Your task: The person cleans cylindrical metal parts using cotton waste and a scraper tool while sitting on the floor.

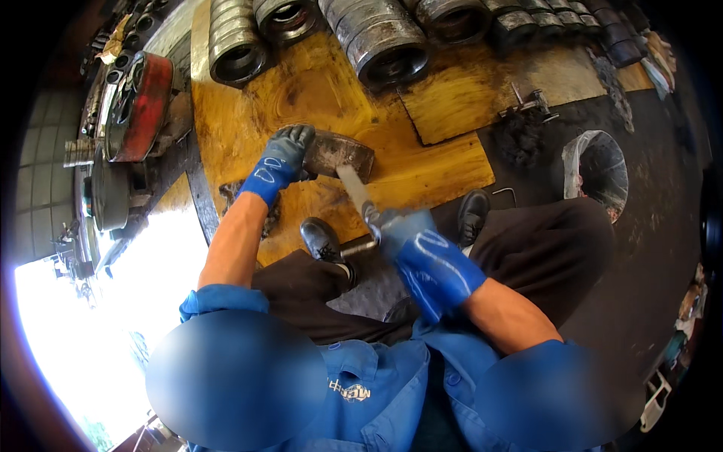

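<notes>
A short, worn metal cylinder section [343, 153] lies on the oil-stained yellow board in front of me. My left hand [289, 149], in a blue rubber glove, is closed over its left end. My right hand [404, 232], gloved the same way, grips a flat-bladed hand tool that looks like a scraper [352, 185]. The blade points up and left, and its tip is at the cylinder's near side. Glove and fingers hide most of the tool's handle. A short metal bar [359, 248] shows just left of the right hand; I cannot tell whether it belongs to the tool.
Large ribbed metal cylinders [388, 56] line the far edge of the yellow board [444, 169]. To the right are a dark tangled heap [521, 137], a hex key [504, 193] and a plastic-lined bin [595, 173]. A red ring-shaped part [141, 108] stands at left. My shoes [321, 239] flank the work.
</notes>
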Demonstrator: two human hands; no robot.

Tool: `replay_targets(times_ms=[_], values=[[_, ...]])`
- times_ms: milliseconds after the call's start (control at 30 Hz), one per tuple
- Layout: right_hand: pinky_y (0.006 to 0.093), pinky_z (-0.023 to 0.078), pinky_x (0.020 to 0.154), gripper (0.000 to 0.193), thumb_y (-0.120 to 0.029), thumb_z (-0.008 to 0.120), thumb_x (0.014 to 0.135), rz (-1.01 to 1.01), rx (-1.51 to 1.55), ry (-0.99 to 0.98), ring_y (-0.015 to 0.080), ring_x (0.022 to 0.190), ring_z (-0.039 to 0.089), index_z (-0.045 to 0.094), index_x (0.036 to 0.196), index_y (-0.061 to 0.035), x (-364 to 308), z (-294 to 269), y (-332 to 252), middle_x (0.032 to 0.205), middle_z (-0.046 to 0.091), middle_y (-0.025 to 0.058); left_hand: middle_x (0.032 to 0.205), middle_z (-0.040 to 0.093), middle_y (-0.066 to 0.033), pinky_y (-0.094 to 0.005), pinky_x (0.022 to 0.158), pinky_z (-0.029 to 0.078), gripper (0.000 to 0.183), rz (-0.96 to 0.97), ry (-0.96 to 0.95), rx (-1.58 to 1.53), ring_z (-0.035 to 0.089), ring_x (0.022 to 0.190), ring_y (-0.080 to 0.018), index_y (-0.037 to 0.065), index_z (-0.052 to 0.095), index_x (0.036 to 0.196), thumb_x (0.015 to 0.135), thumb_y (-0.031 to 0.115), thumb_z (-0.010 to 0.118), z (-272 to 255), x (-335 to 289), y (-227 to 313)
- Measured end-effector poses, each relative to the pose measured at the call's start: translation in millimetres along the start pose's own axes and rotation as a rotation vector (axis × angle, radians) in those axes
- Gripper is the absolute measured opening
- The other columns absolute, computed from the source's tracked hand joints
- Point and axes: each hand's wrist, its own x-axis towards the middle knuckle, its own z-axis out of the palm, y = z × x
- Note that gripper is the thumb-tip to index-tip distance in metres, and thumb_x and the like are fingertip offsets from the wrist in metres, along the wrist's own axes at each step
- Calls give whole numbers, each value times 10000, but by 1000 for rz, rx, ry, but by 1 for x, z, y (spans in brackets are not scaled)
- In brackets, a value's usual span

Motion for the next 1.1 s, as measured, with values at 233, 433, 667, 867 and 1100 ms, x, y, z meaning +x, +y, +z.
replay_targets(times_ms=[233,433,667,867,1100], values=[[417,571,728,327,-167,578,878,111,168,266,292,849,730,666,1190,-122,-12,-4,13,924,729,108,1518,441,-175,-440,1195,313,1058,-117,-198,70,416,1409,-354,97,397,1498,632,462,884,-23,12,19],[369,570,778,329,-150,582,892,47,145,227,276,954,714,660,1211,-124,-17,43,17,1119,714,121,1490,467,-210,-470,1177,327,1068,16,96,27,453,1373,-378,47,397,1476,603,401,899,6,-1,10],[215,411,551,320,-57,586,992,372,1627,386,52,633,538,629,1309,-56,-10,62,16,890,714,44,1417,515,-239,-521,1125,358,913,204,331,-68,485,1317,-416,51,462,1436,641,301,837,24,4,17],[217,499,743,422,75,509,958,374,1711,316,111,828,573,582,1363,-15,-13,59,23,1120,685,70,1351,551,-228,-518,1123,360,774,120,256,22,505,1287,-405,41,491,1401,704,237,763,18,11,24],[240,502,725,363,34,564,940,98,960,641,142,861,629,623,1293,-29,-7,86,31,1042,683,78,1474,485,-197,-468,1191,277,778,-84,-14,191,443,1385,-349,61,363,1521,843,286,673,2,16,43]])
